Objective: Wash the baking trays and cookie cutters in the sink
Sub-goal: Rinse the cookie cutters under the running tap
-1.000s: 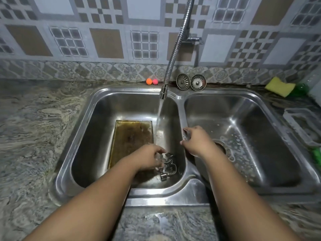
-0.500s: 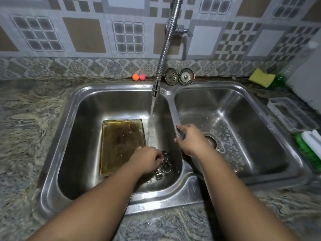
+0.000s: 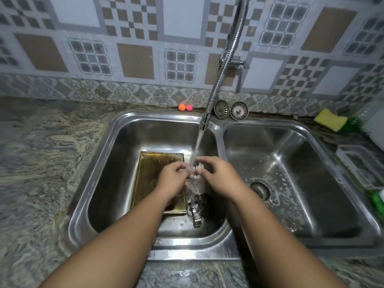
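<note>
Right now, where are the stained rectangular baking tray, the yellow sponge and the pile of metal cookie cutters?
stained rectangular baking tray (image 3: 146, 173): head view, bare floor.
yellow sponge (image 3: 330, 119): head view, top face.
pile of metal cookie cutters (image 3: 196, 212): head view, pile's middle.

A grimy brown baking tray (image 3: 146, 179) is lying flat in the left basin of the steel sink (image 3: 124, 126), a heap of cookie cutters (image 3: 196, 206) sitting just beside its right edge. One small cutter (image 3: 195, 169) (blurred by water) is being held above them under the stream.
</note>
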